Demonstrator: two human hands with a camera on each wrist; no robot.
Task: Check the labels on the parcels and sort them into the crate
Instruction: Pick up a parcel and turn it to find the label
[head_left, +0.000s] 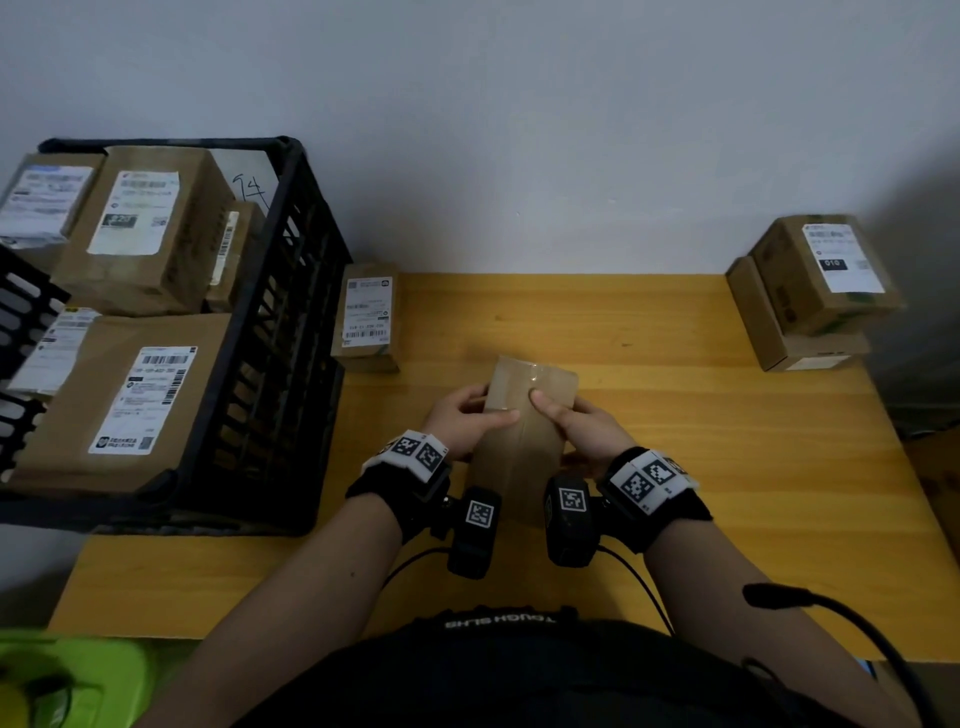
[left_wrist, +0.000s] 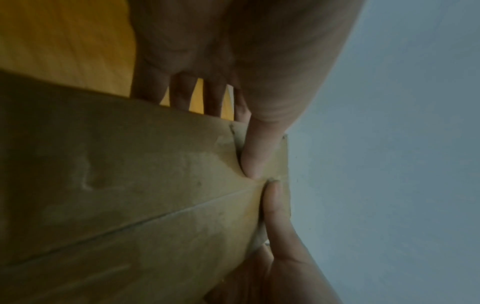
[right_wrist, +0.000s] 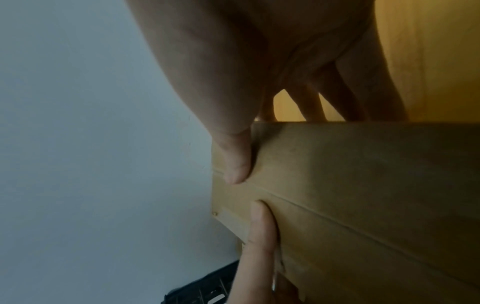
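Both hands grasp cardboard parcel (head_left: 524, 415) above wooden table (head_left: 675, 415): left hand (head_left: 462, 415), right hand (head_left: 576, 423), thumbs on taped face; label unseen, likely underneath, so tilted for checking; black crate (head_left: 291, 332) at left

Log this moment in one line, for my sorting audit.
both hands hold plain brown cardboard parcel | no label showing | above yellow wooden table | black plastic crate left
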